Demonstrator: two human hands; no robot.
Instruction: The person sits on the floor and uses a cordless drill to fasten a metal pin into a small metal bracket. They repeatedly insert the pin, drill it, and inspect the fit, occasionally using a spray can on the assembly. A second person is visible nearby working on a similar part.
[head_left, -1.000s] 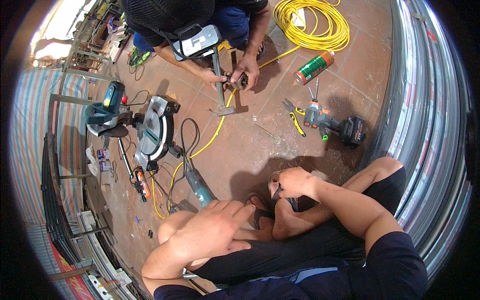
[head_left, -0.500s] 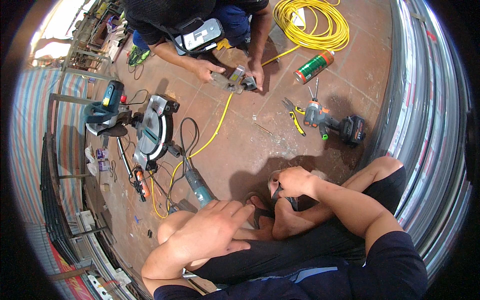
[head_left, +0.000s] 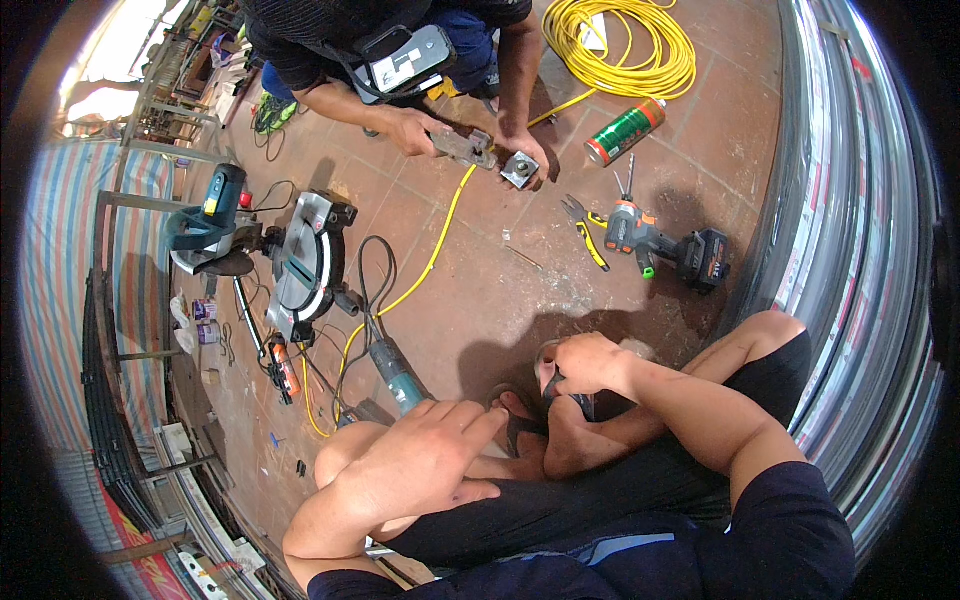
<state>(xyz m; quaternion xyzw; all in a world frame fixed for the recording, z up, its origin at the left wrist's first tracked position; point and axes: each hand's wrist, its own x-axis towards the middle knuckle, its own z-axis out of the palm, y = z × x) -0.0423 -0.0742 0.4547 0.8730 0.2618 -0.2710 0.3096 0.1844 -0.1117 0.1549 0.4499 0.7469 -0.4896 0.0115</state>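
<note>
My left hand (head_left: 435,455) lies over my bent left knee, its fingers stretched out and holding nothing. Down by my foot, my right hand (head_left: 588,363) has its fingers curled in at a dark sandal (head_left: 586,405); whatever they grip is hidden. Just past my left hand lies a teal and grey corded power tool (head_left: 398,378), partly covered by that hand. Across from me a co-worker crouches, with a worn grey metal tool (head_left: 462,148) in one hand and a small square metal piece (head_left: 520,170) on the other palm.
A miter saw (head_left: 305,265) stands at the left. On the right lie a cordless drill (head_left: 640,230), yellow-handled pliers (head_left: 590,240) and a green spray can (head_left: 627,132). A yellow cord (head_left: 440,245) runs over the tiles from a coil (head_left: 670,60). Long wrapped metal profiles (head_left: 850,300) line the right side.
The co-worker's hands have parted: the metal tool has drawn back from the square piece, which now shows face up on the palm. My own hands have stayed put.
</note>
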